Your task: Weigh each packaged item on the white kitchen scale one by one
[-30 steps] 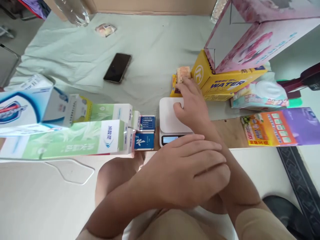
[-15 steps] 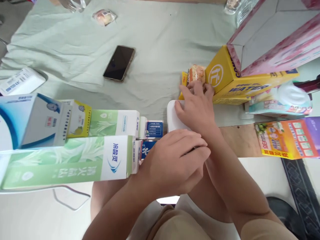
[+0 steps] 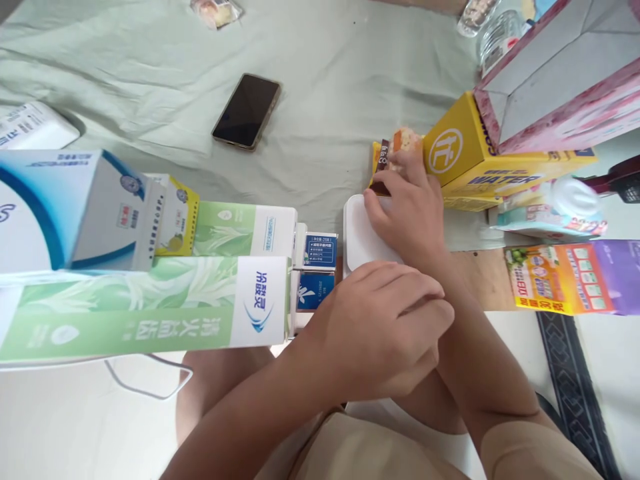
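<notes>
1. Head view, right hand (image 3: 410, 210): it reaches forward over the white scale (image 3: 363, 237), fingers curled and pressed together around a small snack packet (image 3: 400, 143) at the foot of the yellow box (image 3: 463, 157). The fingertips cover the packet's near end; the thumb lies over the scale's far edge. The grip looks closed on the packet, though whether it is lifted clear cannot be told.

2. Head view, left hand (image 3: 385, 327): it lies loosely closed, fingers together and bent, resting across the right forearm. It holds nothing. It hides the scale's near edge and display.

3. Where the packet sits: on a dark-and-yellow wrapper (image 3: 379, 163), touching the yellow box, just beyond the scale. A pink carton (image 3: 560, 87) leans on top of the yellow box.

4. Surroundings: the counter (image 3: 325, 87) is covered with a pale green cloth. A phone (image 3: 246, 111) lies well apart to the left. Green cartons (image 3: 150, 313) and two small blue boxes (image 3: 317, 270) stand just left of the scale. Another wrapped snack (image 3: 216, 10) lies at the far edge. A bright leaflet (image 3: 560, 277) lies to the right.

5. Handling judgement: the packet looks soft and crushable, so a light pinch on its sides would suit better than a squeeze. It is wedged by the box, so drawing it back toward the scale, not straight up, should avoid nudging the leaning carton. Shifting the left hand aside would free the display.
</notes>
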`<control>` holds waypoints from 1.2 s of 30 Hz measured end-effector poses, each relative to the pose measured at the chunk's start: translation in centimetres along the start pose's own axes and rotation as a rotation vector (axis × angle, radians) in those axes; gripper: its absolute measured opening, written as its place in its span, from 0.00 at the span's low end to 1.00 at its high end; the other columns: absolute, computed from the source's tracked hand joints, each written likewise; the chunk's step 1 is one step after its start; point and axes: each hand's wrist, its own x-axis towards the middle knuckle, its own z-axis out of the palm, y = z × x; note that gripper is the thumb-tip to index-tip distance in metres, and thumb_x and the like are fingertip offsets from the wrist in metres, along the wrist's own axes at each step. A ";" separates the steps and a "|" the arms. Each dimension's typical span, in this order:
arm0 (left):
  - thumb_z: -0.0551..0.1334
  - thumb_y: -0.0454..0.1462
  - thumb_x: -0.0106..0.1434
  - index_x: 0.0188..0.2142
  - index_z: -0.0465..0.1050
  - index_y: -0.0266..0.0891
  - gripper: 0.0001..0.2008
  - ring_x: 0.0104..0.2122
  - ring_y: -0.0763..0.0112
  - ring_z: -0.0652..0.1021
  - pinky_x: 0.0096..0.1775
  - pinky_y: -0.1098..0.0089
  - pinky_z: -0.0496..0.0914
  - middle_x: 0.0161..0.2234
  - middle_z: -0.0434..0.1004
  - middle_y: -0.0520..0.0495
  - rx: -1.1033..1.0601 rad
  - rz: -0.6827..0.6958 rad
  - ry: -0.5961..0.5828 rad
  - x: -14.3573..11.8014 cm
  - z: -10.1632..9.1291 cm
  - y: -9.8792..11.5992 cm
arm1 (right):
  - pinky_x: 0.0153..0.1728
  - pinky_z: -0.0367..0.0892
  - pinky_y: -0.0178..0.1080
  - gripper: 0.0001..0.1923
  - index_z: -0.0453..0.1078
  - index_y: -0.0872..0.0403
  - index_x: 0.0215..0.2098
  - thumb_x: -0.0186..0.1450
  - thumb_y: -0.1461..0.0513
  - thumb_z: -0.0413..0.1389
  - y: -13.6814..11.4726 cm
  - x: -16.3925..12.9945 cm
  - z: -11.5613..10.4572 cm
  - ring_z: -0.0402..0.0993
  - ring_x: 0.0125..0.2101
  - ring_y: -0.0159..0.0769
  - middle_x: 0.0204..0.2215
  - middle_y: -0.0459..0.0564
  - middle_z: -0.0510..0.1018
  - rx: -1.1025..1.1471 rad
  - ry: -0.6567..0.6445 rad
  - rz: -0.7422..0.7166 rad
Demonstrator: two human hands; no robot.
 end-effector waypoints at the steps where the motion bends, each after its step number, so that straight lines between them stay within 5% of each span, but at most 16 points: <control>1: 0.58 0.30 0.70 0.40 0.79 0.34 0.09 0.43 0.66 0.81 0.47 0.63 0.78 0.43 0.83 0.45 -0.006 -0.005 0.013 0.0 0.1 0.0 | 0.61 0.67 0.56 0.19 0.78 0.51 0.50 0.73 0.53 0.49 0.2 -0.4 -0.5 0.74 0.57 0.51 0.68 0.56 0.70 0.002 0.049 -0.035; 6: 0.59 0.30 0.69 0.42 0.77 0.35 0.08 0.42 0.67 0.82 0.45 0.64 0.78 0.42 0.84 0.44 -0.070 -0.077 0.146 0.1 0.9 0.1 | 0.58 0.72 0.50 0.16 0.75 0.49 0.55 0.73 0.54 0.55 2.2 -5.2 -2.9 0.75 0.56 0.46 0.63 0.58 0.75 -0.008 0.284 -0.312; 9: 0.58 0.31 0.68 0.42 0.74 0.37 0.06 0.39 0.69 0.80 0.44 0.66 0.78 0.39 0.82 0.45 -0.106 -0.206 0.261 0.1 1.4 -0.3 | 0.51 0.73 0.47 0.17 0.72 0.52 0.58 0.74 0.56 0.53 2.9 -8.8 -3.1 0.76 0.52 0.44 0.62 0.59 0.76 -0.040 0.227 -0.410; 13: 0.59 0.31 0.68 0.42 0.72 0.39 0.05 0.42 0.70 0.80 0.46 0.66 0.78 0.40 0.80 0.47 -0.119 -0.309 0.296 0.2 2.1 -1.1 | 0.50 0.72 0.48 0.23 0.69 0.48 0.64 0.72 0.58 0.54 2.6 -11.8 -2.7 0.75 0.49 0.45 0.67 0.58 0.72 -0.140 0.104 -0.360; 17: 0.60 0.34 0.70 0.46 0.71 0.42 0.06 0.43 0.67 0.77 0.46 0.62 0.76 0.42 0.79 0.47 -0.101 -0.291 0.323 0.2 3.3 -1.9 | 0.50 0.73 0.49 0.29 0.62 0.45 0.69 0.71 0.54 0.56 3.2 -12.1 -3.2 0.75 0.48 0.44 0.69 0.59 0.68 -0.046 0.133 -0.330; 23: 0.60 0.43 0.73 0.50 0.70 0.46 0.09 0.44 0.64 0.75 0.44 0.57 0.74 0.44 0.75 0.46 -0.066 -0.284 0.393 -0.3 4.0 -3.0 | 0.40 0.74 0.44 0.23 0.66 0.53 0.60 0.70 0.53 0.54 7.3 -10.8 -2.5 0.76 0.47 0.46 0.48 0.60 0.74 0.228 0.427 -0.249; 30: 0.57 0.52 0.75 0.56 0.73 0.48 0.18 0.55 0.63 0.74 0.52 0.53 0.76 0.55 0.71 0.47 -0.042 -0.412 0.382 -0.7 4.3 -3.7 | 0.45 0.72 0.49 0.22 0.63 0.51 0.61 0.72 0.52 0.50 8.1 -10.9 -1.1 0.74 0.46 0.46 0.49 0.59 0.71 0.243 0.346 -0.213; 36: 0.57 0.54 0.74 0.62 0.71 0.48 0.24 0.52 0.61 0.78 0.49 0.55 0.78 0.56 0.75 0.44 -0.065 -0.335 0.358 -1.5 4.8 -5.3 | 0.48 0.73 0.52 0.25 0.64 0.52 0.61 0.71 0.48 0.48 8.2 -10.9 -1.0 0.72 0.47 0.47 0.49 0.61 0.71 0.251 0.245 -0.120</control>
